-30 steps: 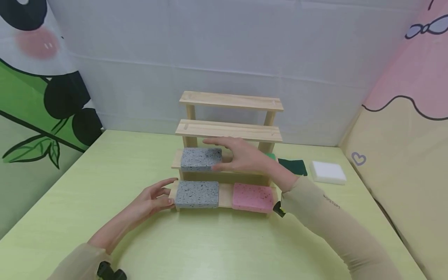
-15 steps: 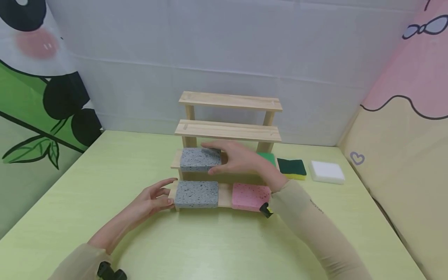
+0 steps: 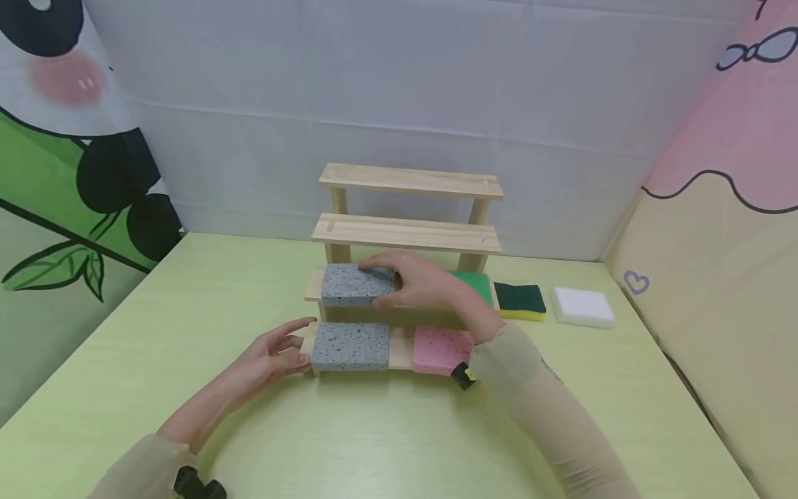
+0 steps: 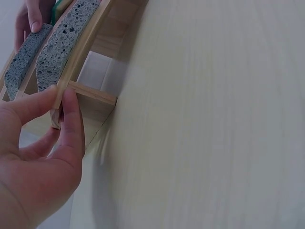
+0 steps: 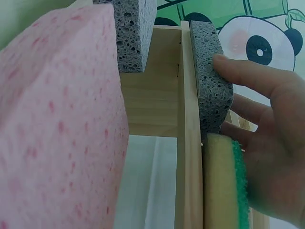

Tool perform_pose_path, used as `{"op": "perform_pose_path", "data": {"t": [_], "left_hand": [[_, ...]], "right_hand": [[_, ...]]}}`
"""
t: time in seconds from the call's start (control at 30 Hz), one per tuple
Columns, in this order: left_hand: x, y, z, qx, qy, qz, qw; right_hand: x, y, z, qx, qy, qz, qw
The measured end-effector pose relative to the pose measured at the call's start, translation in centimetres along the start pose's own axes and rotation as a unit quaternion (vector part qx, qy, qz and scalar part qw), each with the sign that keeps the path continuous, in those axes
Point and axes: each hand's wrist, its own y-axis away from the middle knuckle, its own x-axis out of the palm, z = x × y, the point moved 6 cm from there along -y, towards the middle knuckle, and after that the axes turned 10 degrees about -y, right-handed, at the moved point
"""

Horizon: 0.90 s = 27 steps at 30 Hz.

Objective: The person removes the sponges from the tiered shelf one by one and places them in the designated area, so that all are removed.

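Note:
A stepped wooden display rack [image 3: 405, 232] stands on the table. My left hand [image 3: 274, 355] pinches the left end of its lowest board; in the left wrist view the thumb and fingers [image 4: 71, 126] lie on either side of that wood. On the second step up sits a grey speckled sponge [image 3: 355, 284], gripped at its right end by my right hand [image 3: 424, 281]. The right wrist view has the thumb on the front face of this sponge [image 5: 209, 81], with fingers behind it. Another grey sponge [image 3: 351, 346] and a pink sponge [image 3: 439, 348] rest on the lowest step.
Right of the gripped sponge, a green-topped sponge [image 3: 475, 284] lies on the same step, partly behind my right arm. On the table to the right are a dark green and yellow sponge [image 3: 520, 299] and a white sponge [image 3: 582, 307]. A white cloth [image 3: 399, 83] hangs behind.
My right wrist and forearm have shifted left, uncovering more of the green sponge and the dark green one. The right fingers have closed in on the upper grey sponge. The left hand stays put.

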Motion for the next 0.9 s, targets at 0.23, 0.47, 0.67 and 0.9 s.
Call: {"op": "perform_pose_path", "data": {"t": [0.23, 0.47, 0.67, 0.9], "left_hand": [[0.03, -0.01, 0.07, -0.001, -0.001, 0.001, 1.0], [0.01, -0.04, 0.04, -0.001, -0.003, 0.003, 1.0], [0.06, -0.06, -0.05, 0.009, 0.004, 0.008, 0.9999], [0.14, -0.04, -0.05, 0.011, -0.001, 0.008, 0.9999]], "right_hand": [[0.18, -0.07, -0.28, 0.012, -0.004, -0.01, 0.9999], [0.19, -0.11, -0.28, 0.018, -0.015, -0.015, 0.9996], [0.25, -0.21, -0.15, 0.021, -0.004, -0.012, 0.9997], [0.16, -0.09, 0.02, 0.029, -0.014, -0.017, 0.9993]]}}
